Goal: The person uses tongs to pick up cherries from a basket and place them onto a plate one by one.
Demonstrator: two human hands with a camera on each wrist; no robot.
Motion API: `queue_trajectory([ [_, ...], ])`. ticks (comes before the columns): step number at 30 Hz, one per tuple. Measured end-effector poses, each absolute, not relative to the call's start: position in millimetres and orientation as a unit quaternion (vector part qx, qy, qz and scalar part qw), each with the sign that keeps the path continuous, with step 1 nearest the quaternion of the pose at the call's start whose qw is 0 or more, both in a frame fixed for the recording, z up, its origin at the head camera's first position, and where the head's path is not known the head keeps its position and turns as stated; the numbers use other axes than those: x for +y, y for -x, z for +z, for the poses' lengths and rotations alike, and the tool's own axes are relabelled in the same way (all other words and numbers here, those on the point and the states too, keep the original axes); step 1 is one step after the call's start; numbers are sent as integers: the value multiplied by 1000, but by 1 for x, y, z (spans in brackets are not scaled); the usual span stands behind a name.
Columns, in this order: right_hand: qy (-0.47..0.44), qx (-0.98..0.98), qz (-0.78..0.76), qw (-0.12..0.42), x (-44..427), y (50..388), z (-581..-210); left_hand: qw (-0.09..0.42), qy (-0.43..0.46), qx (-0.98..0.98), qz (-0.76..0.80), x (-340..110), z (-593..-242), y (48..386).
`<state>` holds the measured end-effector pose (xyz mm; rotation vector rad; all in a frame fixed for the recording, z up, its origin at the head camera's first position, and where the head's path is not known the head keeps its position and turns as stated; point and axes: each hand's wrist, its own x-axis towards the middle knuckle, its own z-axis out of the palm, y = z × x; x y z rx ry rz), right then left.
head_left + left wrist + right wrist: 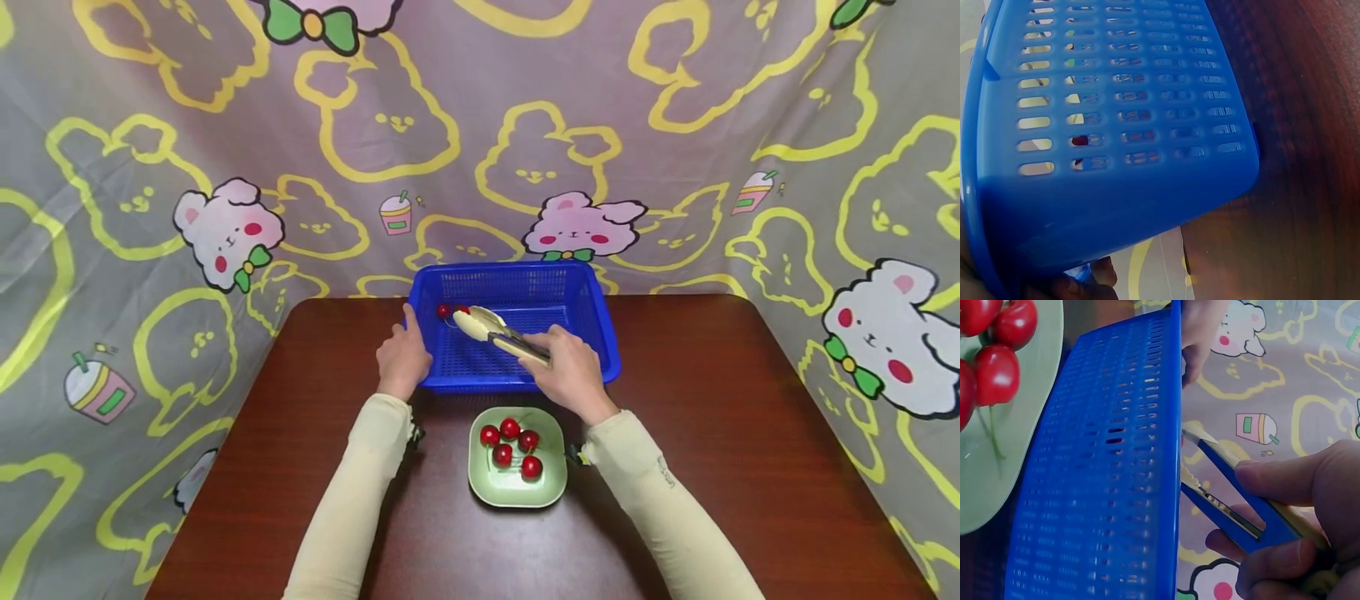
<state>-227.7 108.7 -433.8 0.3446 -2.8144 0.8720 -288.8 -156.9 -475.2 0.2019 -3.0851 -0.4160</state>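
My left hand grips the left rim of a blue plastic basket near its front corner. In the left wrist view its fingertips curl under the basket's rim. My right hand holds a pair of cream-tipped tongs over the basket, tips pointing left. The right wrist view shows the tongs with their arms spread apart. Two red cherries lie at the basket's left side, one partly hidden by the tong tips. Whether the tips touch it I cannot tell.
A pale green plate with several stemmed cherries stands in front of the basket, between my forearms. Both rest on a dark brown table. A patterned cloth hangs behind the table and along its sides.
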Motion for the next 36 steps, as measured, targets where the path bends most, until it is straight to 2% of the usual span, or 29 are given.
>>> queue_trajectory([
  [12, -137, -942, 287, 106, 129, 205, -424, 7, -68, -988, -137, -159, -470, 290],
  [26, -147, -939, 288, 115, 152, 162, -424, 9, -63, -988, -138, -159, -476, 290],
  [36, -183, -920, 307, 159, 174, 127, -425, 4, -62, -988, -138, -159, -475, 291],
])
